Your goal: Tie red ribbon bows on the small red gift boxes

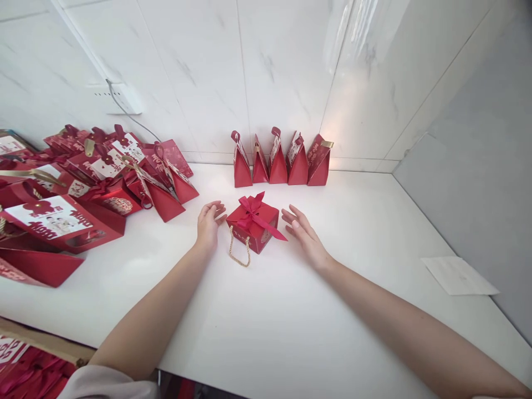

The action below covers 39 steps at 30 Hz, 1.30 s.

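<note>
A small red gift box [263, 216] stands in the middle of the white table. A dark pink ribbon [252, 209] is tied in a bow over its top, one tail hanging past the right side. From its front face a twisted gold cord handle [240, 260] droops onto the table. My left hand [209, 221] is just left of the box, fingers loosely curved and apart, gripping nothing. On the other side, my right hand [305, 233] faces the box with its fingers spread, a small gap between them and the box.
Several triangular red gift boxes [278, 166] stand in a row by the tiled wall. At the left is a crowded pile of red gift boxes [103, 221]. A white paper [457, 275] lies at right, near the grey panel [477, 138]. A cardboard carton [50, 338] sits at lower left.
</note>
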Each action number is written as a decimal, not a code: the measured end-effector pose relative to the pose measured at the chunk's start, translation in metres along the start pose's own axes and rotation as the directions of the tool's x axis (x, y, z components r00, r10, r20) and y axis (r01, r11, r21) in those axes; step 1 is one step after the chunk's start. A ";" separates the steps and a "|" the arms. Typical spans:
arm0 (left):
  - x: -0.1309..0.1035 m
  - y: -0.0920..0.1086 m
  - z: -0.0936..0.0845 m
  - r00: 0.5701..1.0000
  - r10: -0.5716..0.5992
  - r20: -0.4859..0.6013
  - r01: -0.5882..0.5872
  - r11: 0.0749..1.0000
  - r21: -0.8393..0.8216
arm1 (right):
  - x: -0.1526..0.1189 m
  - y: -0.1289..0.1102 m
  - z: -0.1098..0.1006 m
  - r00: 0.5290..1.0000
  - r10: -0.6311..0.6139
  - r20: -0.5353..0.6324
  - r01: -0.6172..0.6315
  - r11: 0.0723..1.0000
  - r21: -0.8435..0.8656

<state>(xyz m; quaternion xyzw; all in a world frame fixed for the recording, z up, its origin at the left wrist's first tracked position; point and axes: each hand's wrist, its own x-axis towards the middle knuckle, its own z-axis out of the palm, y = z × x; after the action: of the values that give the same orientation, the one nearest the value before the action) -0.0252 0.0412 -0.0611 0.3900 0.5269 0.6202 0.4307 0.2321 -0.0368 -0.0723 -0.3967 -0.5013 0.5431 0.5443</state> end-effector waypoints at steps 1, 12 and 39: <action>0.003 0.000 -0.002 1.000 -0.001 -0.006 0.001 1.000 0.005 | 0.000 0.000 0.000 0.999 0.005 0.040 -0.004 1.000 -0.011; -0.001 0.081 -0.022 0.964 0.235 0.123 -0.265 0.865 0.426 | 0.001 0.002 -0.002 0.997 0.077 -0.002 -0.077 0.997 0.019; -0.081 0.210 -0.094 0.872 -0.049 0.487 -0.425 0.418 0.803 | -0.007 0.010 -0.011 0.995 0.089 0.049 -0.084 0.991 -0.100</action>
<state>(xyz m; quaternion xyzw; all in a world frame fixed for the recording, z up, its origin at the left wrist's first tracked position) -0.1130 -0.0811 0.1309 0.7439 0.6124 0.1877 0.1909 0.2420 -0.0416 -0.0851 -0.4297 -0.5241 0.5513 0.4866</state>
